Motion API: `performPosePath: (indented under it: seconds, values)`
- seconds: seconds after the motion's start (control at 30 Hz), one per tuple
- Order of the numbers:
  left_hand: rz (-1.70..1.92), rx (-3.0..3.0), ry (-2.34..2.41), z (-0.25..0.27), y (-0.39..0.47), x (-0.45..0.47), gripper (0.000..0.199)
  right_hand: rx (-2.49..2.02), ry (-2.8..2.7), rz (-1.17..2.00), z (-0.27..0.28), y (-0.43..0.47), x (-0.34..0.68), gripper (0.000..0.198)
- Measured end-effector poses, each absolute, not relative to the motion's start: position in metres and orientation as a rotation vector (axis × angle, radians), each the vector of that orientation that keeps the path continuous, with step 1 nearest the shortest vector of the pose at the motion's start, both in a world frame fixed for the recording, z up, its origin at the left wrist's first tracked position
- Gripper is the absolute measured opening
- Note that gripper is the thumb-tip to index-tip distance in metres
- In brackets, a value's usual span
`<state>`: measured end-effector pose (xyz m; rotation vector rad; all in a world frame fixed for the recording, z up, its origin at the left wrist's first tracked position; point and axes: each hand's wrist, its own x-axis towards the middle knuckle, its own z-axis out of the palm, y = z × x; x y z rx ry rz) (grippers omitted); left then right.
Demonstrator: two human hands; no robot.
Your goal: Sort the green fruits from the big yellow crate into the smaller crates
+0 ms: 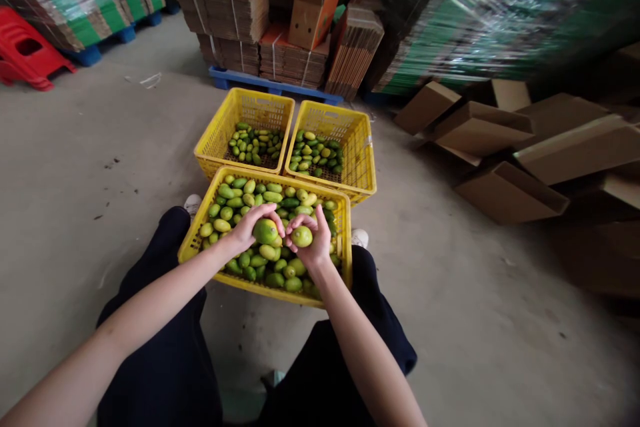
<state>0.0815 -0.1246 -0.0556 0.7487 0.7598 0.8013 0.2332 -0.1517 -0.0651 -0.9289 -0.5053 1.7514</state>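
Observation:
Over the near yellow crate (187, 240), both hands are close together, each with a fruit. My left hand (249, 221) is closed round a green lemon (264, 232) with a yellowish patch. In my right hand (319, 245) lies a rounder, lighter yellow-green lemon (301, 236), its end facing up. The fingertips of the two hands nearly meet; whether they touch I cannot tell. Below them, many green and yellowish lemons (275, 279) fill the crate, partly hidden by the hands.
Two more yellow crates, left (210, 140) and right (367, 153), stand behind with fewer lemons. Bundled cardboard (225, 7) sits on a blue pallet (220, 79). Open cardboard boxes (485, 127) lie at right, a red stool (30, 47) at far left. My legs flank the near crate.

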Motion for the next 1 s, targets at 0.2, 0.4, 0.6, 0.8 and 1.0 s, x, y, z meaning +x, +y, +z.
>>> performPosePath:
  seconds: [0.2,0.4,0.6,0.8,1.0]
  values:
    - [0.777,0.244,0.802,-0.061,-0.116,0.085,0.038,-0.812,-0.323,1.735,-0.068,-0.152,0.232,0.032]
    - [0.787,-0.029,0.795,-0.067,-0.111,0.086,0.036,-0.772,-0.216,1.660,-0.082,-0.151,0.227,0.026]
    - [0.775,-0.084,0.777,-0.057,-0.113,0.082,0.033,-0.853,-0.194,1.692,-0.089,-0.147,0.229,0.021]
    - [0.731,-0.079,0.816,-0.056,-0.112,0.082,0.037,-0.938,-0.152,1.721,-0.086,-0.145,0.232,0.041]
    - [0.629,-0.010,0.841,-0.070,-0.109,0.081,0.042,-1.004,-0.218,1.709,-0.088,-0.141,0.236,0.047]
